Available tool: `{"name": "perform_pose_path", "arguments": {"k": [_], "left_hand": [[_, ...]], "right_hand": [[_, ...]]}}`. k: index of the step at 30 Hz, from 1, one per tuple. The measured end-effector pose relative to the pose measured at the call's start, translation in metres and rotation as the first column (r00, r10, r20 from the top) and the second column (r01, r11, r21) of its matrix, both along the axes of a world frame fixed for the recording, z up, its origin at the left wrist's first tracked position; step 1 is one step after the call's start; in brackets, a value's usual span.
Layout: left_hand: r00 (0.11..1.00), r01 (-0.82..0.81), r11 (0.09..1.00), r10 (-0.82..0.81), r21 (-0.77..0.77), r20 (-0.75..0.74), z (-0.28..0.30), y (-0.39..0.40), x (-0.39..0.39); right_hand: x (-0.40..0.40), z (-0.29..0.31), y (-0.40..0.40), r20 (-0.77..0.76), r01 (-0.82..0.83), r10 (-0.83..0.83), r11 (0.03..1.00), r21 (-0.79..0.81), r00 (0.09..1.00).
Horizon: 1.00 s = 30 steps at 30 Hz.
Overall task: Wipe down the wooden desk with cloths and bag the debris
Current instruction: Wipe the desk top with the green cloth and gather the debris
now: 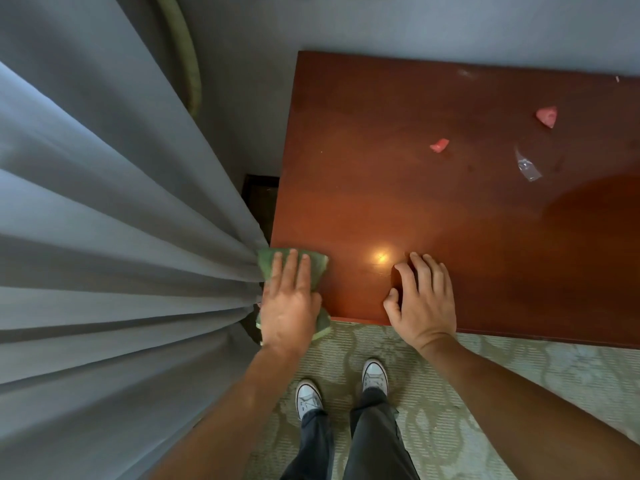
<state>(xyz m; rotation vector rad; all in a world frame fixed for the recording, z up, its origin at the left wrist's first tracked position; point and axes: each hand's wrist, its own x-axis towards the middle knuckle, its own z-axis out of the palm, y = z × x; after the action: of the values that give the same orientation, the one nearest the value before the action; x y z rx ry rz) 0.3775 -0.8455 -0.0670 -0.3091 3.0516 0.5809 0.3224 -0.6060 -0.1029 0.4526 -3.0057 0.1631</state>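
A glossy reddish-brown wooden desk fills the upper right. My left hand presses a green cloth flat onto the desk's near left corner, fingers straight; part of the cloth hangs over the front edge. My right hand rests on the desk near its front edge, fingers loosely bent, holding nothing. Farther back on the right lie two pink scraps and a clear plastic scrap.
Grey curtains hang close against the desk's left side. A grey wall runs behind the desk. Patterned pale green carpet covers the floor, where my white sneakers stand just in front of the desk.
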Motion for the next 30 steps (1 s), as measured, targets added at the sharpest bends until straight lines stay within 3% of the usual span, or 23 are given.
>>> {"name": "perform_pose_path", "arguments": {"k": [2,4,6,9,12,14,17,19,23,26,30], "left_hand": [[0.966,0.254,0.967,-0.255,-0.010,-0.044,-0.003,0.015,0.006],[0.875,0.480,0.877,-0.479,-0.010,-0.064,-0.006,0.017,0.004],[0.846,0.528,0.849,-0.528,-0.024,-0.074,-0.008,0.008,-0.006],[0.970,0.241,0.970,-0.242,-0.020,-0.036,-0.003,-0.002,-0.022],[0.999,-0.044,0.999,0.044,-0.010,0.029,0.005,0.009,-0.030],[1.000,-0.018,1.000,0.018,0.001,0.001,0.007,0.032,-0.024],[0.939,0.341,0.939,-0.338,0.043,-0.056,0.001,0.070,0.002],[0.905,0.426,0.899,-0.421,0.099,-0.068,-0.003,0.072,0.006],[0.956,0.292,0.953,-0.292,0.074,-0.011,0.003,0.037,-0.010],[0.997,0.071,0.995,-0.071,0.065,-0.006,0.006,-0.003,-0.030],[0.977,-0.211,0.972,0.213,0.104,-0.003,0.001,-0.019,-0.052]], "right_hand": [[0.000,0.000,0.000,0.006,-0.003,0.003,1.000,-0.007,1.000],[0.000,0.000,0.000,0.009,-0.005,0.005,1.000,-0.013,1.000],[0.000,0.000,-0.001,0.008,-0.003,0.004,1.000,-0.018,1.000],[0.000,0.000,-0.001,0.007,0.000,0.000,1.000,-0.021,1.000],[0.000,0.000,-0.001,0.013,-0.001,0.001,1.000,-0.014,1.000],[0.000,0.000,-0.001,0.019,0.000,0.000,1.000,-0.008,1.000],[0.000,0.002,0.001,0.052,-0.010,0.009,1.000,0.002,0.999],[0.001,0.002,0.001,0.067,-0.020,0.020,1.000,0.010,0.998],[0.000,0.001,-0.001,0.040,0.006,-0.005,1.000,-0.028,0.999],[0.001,0.001,-0.001,0.034,0.009,-0.008,1.000,-0.019,0.999],[0.000,0.001,0.000,0.051,0.002,-0.001,1.000,-0.019,0.999]]}}
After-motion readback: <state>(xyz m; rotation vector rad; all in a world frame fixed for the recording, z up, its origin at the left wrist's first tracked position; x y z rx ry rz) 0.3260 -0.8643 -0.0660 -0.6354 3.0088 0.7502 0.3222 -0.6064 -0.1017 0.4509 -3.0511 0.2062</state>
